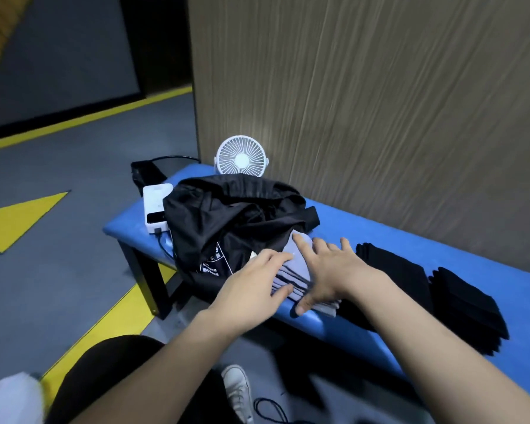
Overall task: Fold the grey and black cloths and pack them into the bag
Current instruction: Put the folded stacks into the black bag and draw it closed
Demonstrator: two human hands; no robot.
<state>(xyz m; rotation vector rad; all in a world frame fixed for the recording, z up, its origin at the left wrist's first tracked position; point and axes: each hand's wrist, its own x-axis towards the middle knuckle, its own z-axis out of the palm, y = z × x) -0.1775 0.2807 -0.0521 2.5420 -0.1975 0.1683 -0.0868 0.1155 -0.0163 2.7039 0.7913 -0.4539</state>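
Blue bench (pixel 334 228) carries the grey stack (pixel 300 270), both hands flat and spread, left hand (pixel 254 283), right hand (pixel 334 270), bag (pixel 227 221) mouth seemingly just beyond, long axis pointing in.

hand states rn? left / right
Left hand: open, fingers straight on the stack of grey cloths.
Right hand: open, spread flat, pressing the same stack.
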